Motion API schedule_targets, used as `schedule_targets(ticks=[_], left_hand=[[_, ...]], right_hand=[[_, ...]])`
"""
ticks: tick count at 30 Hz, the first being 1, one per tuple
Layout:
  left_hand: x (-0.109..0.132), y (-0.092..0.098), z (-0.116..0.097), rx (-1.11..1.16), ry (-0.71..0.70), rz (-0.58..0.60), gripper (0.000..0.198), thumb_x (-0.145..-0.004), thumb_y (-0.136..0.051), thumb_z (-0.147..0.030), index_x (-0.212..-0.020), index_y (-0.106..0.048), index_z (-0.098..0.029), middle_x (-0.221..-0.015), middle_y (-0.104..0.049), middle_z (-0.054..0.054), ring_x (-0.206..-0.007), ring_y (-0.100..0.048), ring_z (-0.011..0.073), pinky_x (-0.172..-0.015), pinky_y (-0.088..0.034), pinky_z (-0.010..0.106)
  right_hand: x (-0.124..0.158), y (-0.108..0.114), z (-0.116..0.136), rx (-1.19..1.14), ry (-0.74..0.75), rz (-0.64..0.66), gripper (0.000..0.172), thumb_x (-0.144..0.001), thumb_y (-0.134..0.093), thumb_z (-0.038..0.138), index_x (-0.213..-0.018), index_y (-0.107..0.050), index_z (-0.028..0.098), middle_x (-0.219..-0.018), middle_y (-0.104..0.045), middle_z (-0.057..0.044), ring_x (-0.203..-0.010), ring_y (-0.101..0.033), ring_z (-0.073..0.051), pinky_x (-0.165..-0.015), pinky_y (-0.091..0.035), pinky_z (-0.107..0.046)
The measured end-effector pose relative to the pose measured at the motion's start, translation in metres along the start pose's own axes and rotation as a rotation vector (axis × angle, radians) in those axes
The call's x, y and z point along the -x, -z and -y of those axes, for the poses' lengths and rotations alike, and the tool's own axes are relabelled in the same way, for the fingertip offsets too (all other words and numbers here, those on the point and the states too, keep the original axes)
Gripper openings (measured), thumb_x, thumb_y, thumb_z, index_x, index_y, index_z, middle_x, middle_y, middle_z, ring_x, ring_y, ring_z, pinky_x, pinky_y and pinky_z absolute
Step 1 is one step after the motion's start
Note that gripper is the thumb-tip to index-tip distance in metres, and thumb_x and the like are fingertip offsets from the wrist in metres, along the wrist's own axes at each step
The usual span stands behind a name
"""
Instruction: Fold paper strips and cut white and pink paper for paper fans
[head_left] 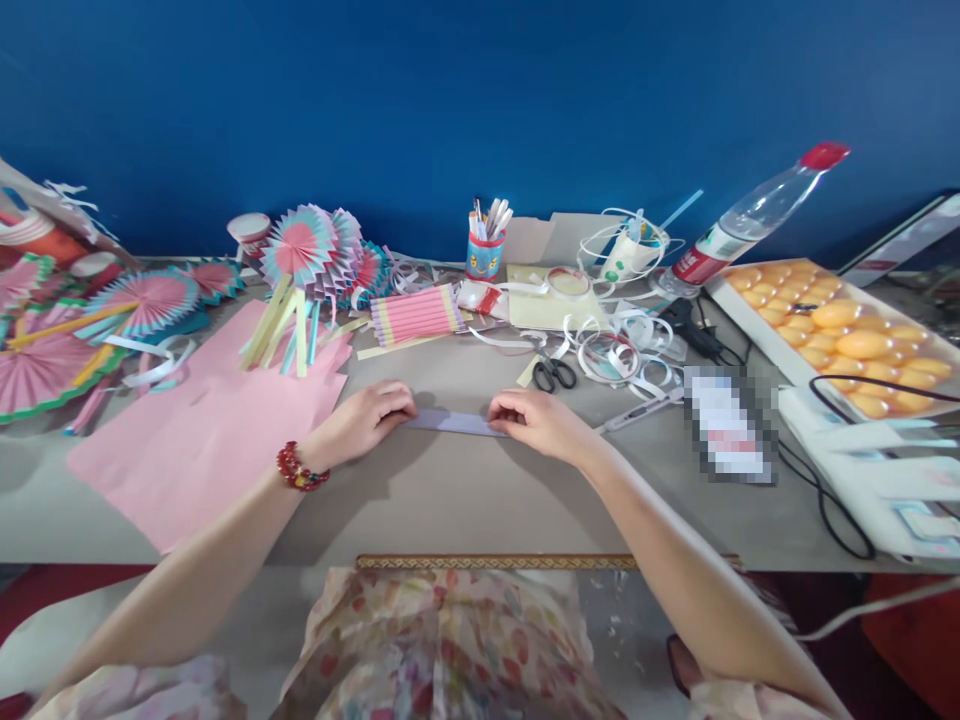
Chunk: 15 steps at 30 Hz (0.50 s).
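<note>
A narrow lavender paper strip stretches sideways between my two hands, low over the grey tabletop. My left hand, with a red bead bracelet at the wrist, pinches its left end. At the other end my right hand closes its fingertips on the strip. The fingers cover both ends of the paper. Just beyond the right hand lie black-handled scissors. Pink paper sheets lie to the left of my left hand.
Folded paper fans crowd the back left. A pleated pink paper, a pen cup and tangled white strips lie behind. Rightward are a utility knife, a glue gun, a bottle and a box of yellow balls.
</note>
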<state>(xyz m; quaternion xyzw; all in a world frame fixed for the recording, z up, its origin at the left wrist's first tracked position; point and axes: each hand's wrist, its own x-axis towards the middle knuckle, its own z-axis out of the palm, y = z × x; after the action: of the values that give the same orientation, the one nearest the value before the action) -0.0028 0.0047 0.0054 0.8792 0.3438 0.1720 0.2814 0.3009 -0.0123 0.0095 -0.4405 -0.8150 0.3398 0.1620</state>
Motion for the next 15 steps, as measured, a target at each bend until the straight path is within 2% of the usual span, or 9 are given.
schedule_targets(ticks=[15], left_hand=[[0.0003,-0.0012,0.0007,-0.017,-0.031,-0.009,0.019,-0.097,-0.043,-0.016,-0.092,-0.061,-0.019,-0.094,-0.061,0.005,-0.089,-0.059,0.0182,-0.083,-0.045,0.029]], right_hand=[[0.004,-0.0044,0.0001,0.088,0.041,-0.034,0.011,-0.088,-0.056,0.013,-0.086,-0.062,0.022,-0.083,-0.062,0.0,-0.076,-0.057,-0.015,-0.068,-0.038,-0.024]])
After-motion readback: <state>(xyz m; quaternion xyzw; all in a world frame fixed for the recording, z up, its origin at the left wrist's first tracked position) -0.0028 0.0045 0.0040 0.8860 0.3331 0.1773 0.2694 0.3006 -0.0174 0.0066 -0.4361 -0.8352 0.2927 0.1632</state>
